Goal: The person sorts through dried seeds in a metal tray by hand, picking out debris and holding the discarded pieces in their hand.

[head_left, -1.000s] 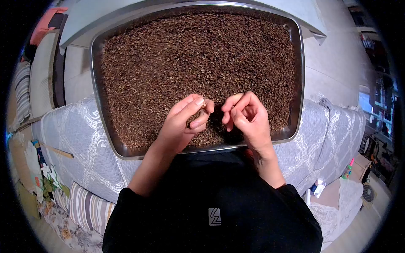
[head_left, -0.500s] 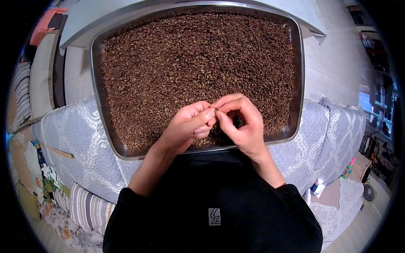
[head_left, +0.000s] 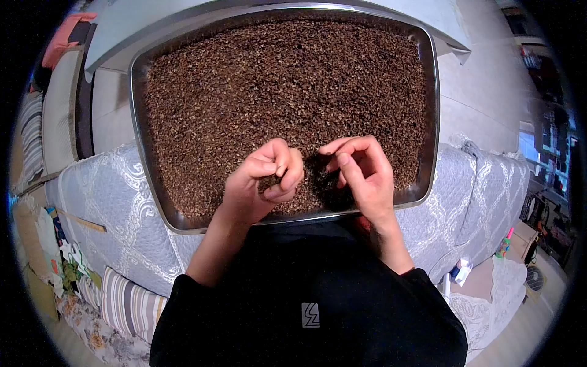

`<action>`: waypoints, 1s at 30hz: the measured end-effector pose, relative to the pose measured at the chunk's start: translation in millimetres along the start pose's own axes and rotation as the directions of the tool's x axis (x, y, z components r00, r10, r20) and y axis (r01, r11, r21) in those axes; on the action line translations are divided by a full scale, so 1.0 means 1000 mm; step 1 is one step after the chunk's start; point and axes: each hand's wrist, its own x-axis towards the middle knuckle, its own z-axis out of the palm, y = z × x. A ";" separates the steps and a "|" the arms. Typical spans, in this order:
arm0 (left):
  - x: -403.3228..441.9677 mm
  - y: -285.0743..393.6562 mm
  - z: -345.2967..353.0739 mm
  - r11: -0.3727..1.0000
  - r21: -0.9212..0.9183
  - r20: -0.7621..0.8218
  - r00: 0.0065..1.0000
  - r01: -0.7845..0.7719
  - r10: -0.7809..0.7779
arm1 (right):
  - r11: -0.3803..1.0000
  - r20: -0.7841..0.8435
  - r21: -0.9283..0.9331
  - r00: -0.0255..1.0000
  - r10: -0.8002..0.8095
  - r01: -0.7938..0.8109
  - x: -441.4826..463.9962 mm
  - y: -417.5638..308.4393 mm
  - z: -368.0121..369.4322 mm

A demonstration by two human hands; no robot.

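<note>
A large metal tray [head_left: 433, 122] holds a thick layer of small brown dried pieces [head_left: 257, 85]. Over its near edge, my left hand [head_left: 264, 180] is curled, with some of the brown pieces showing in its palm between the bent fingers. My right hand [head_left: 365, 174] hovers to the right of it, above the same layer, thumb near the bent index finger; nothing can be made out between its fingertips. The two hands are apart. Between them a darker patch shows in the layer.
The tray rests partly over a grey-blue patterned cover [head_left: 110, 202]. A pale table [head_left: 452, 27] stands beyond it. At the lower left lies a striped cushion [head_left: 131, 306]; a small bottle [head_left: 503, 248] is at the right.
My hands first came together at the fingertips, then parted. My right hand has moved back right, and my left hand has drawn slightly left with its fingers curled more.
</note>
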 end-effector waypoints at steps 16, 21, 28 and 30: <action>0.005 -0.011 0.023 0.935 0.214 -0.331 0.922 0.281 -0.202 | 0.805 0.067 -0.427 0.902 -0.426 0.412 -0.011 0.001 0.008; 0.009 -0.023 0.013 0.946 0.002 -0.413 0.862 0.324 -0.295 | 0.630 0.284 -0.554 0.835 -0.471 0.544 -0.014 0.008 0.012; 0.005 -0.013 0.013 0.915 -0.340 -0.175 0.941 0.217 -0.289 | 0.573 -0.021 -0.739 0.838 -0.546 0.355 -0.017 0.008 -0.032; 0.003 -0.010 0.009 0.919 -0.344 -0.125 0.961 0.192 -0.247 | 0.543 -0.127 -0.808 0.835 -0.536 0.226 -0.018 0.013 -0.057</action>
